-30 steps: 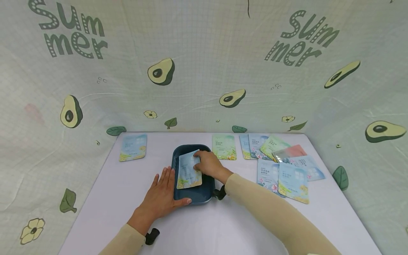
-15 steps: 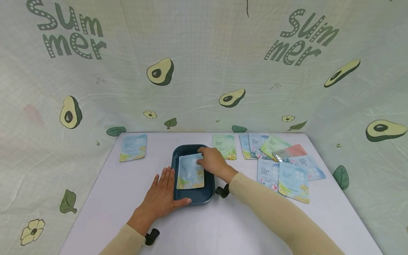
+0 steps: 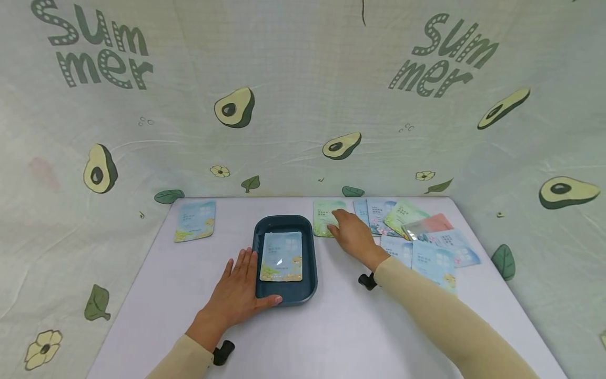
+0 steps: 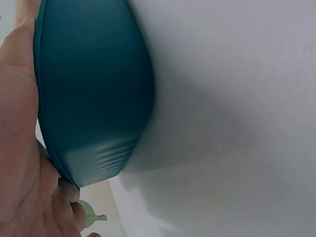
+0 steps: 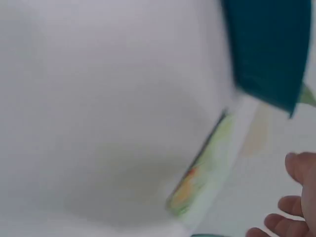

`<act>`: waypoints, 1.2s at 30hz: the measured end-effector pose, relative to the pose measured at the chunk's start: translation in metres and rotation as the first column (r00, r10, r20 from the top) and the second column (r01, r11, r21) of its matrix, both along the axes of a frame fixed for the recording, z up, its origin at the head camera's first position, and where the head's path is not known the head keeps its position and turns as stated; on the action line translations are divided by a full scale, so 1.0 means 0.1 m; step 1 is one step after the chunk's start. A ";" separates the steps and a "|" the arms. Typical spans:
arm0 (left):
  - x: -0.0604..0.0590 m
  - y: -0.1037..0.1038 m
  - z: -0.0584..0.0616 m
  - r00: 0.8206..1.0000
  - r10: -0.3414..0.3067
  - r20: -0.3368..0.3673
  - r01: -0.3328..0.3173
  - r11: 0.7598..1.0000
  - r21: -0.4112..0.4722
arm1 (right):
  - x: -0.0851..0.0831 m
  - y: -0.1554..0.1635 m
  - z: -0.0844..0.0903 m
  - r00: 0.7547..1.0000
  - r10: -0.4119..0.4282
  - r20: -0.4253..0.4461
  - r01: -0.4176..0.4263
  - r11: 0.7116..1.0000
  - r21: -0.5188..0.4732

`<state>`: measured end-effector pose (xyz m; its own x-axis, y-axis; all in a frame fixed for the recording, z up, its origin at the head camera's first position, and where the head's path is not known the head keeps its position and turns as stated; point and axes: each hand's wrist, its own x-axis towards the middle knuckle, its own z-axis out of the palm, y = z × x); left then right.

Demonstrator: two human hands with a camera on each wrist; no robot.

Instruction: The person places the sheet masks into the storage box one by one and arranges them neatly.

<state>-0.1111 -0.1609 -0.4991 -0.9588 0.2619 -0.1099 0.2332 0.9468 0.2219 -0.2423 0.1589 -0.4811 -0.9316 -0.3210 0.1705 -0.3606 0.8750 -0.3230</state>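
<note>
A dark blue rectangular tray (image 3: pixel 310 276) stands mid-table, with a pale blue printed sachet (image 3: pixel 281 260) lying flat inside it. My left hand (image 3: pixel 235 292) rests along the tray's left side, fingers straight and thumb at the near-left corner. In the left wrist view the palm lies against the rim of the tray (image 4: pixel 94 84). To the right of the tray, my right hand (image 3: pixel 354 237) holds nothing, its fingers loosely bent. Its fingertips overlap a green printed sachet (image 3: pixel 323 215) in the head view. The right wrist view is blurred but shows fingers and thumb spread apart.
Another blue sachet (image 3: pixel 195 220) lies at the table's far left. At the right is a loose, overlapping spread of several blue and green sachets (image 3: pixel 407 216), with a pink-and-silver one (image 3: pixel 430 225) among them. A printed curtain (image 3: pixel 284 147) hangs behind the table.
My right hand has let go of the blue sachet, which now lies flat in the tray, and has moved right to the green sachet. My left hand has stayed at the tray.
</note>
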 end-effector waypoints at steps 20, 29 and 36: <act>-0.02 -0.01 -0.02 1.000 -0.001 0.000 0.001 1.000 -0.002 | 0.04 0.22 -0.47 0.962 0.068 0.265 -0.143 0.950 0.277; -0.03 -0.02 -0.03 1.000 -0.007 -0.006 0.007 1.000 0.002 | 0.37 0.27 -0.50 0.960 0.092 0.265 -0.159 0.956 0.246; -0.05 -0.03 -0.02 1.000 -0.013 -0.001 0.013 1.000 0.003 | 0.76 0.34 -0.46 0.963 0.126 0.240 -0.182 0.956 0.231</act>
